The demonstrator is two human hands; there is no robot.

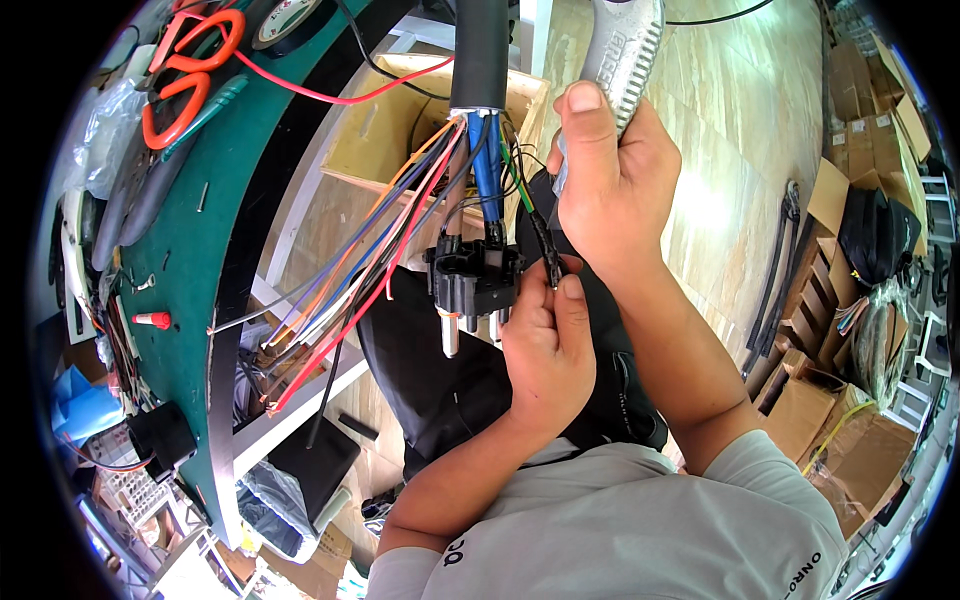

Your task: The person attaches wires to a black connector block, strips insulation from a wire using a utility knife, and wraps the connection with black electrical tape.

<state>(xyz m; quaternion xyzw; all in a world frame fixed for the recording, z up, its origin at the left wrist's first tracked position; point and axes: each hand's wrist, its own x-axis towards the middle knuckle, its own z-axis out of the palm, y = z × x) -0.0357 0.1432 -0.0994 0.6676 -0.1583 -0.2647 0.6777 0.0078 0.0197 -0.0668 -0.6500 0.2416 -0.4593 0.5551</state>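
L hand (548, 345) pinched on blk wrapped wire (545, 242), beside blk connector (470, 285). R hand (618, 190) closed rnd ribbed metal tool (624, 55).

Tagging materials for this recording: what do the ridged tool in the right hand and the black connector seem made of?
Ridged tool: probably metal, dull silver-grey, with metallic sheen. Black connector: likely moulded plastic, satin, with soft highlights on its edges.
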